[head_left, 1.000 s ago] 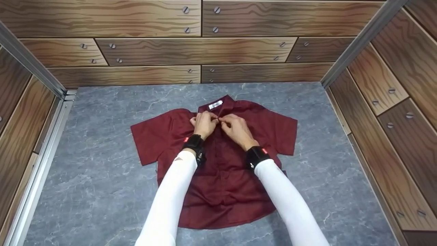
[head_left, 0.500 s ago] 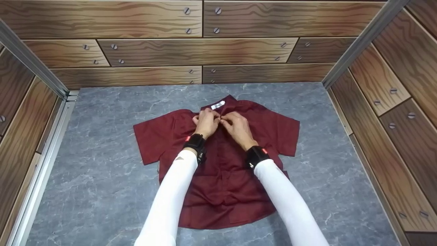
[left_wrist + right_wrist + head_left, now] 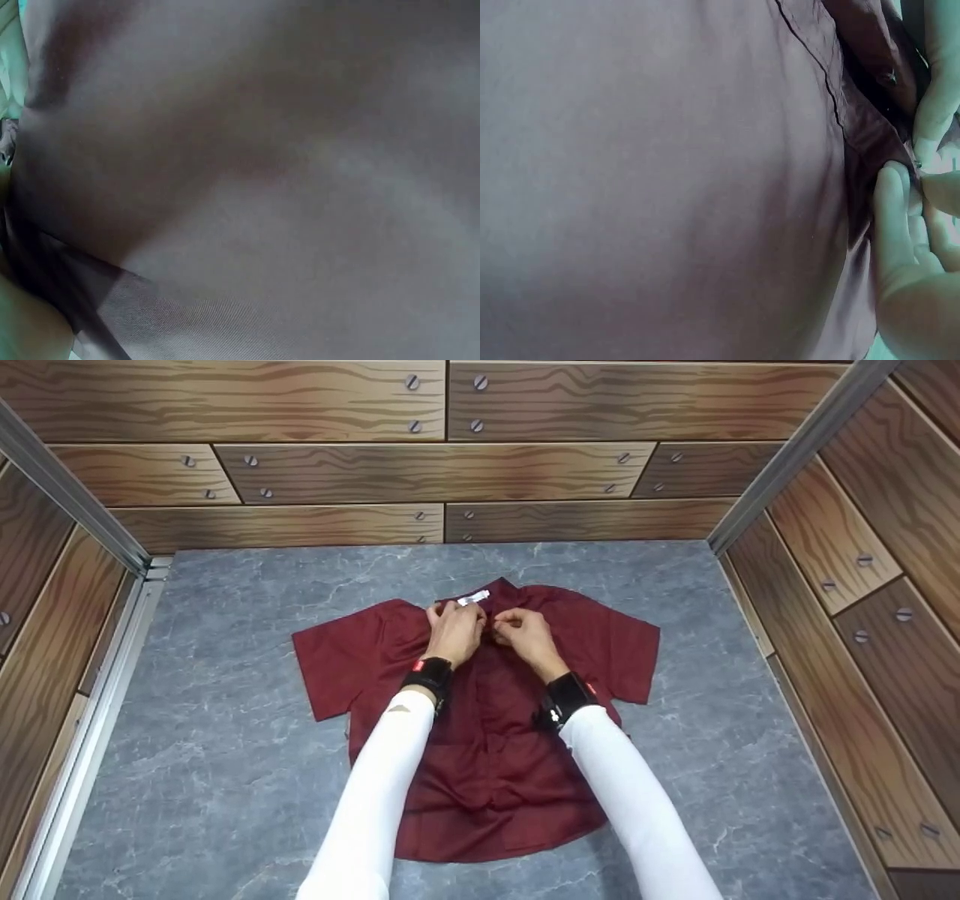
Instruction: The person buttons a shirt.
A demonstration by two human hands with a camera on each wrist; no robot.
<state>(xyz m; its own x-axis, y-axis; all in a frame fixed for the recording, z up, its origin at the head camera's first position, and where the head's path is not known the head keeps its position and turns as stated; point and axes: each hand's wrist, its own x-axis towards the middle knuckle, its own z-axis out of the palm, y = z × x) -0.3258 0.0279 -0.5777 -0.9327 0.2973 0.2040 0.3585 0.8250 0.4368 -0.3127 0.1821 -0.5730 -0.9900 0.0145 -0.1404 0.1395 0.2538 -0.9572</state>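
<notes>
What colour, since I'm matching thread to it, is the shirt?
The shirt is dark red, close to maroon; the head view shows it best.

my head view is bright and evenly lit, my white sleeves point(image 3: 379, 799) nearly washed out. my left wrist view is dim, the maroon shirt point(image 3: 300, 225) blurred under soft shadow, while the right one tints my right hand point(image 3: 896, 262) pale green.
</notes>
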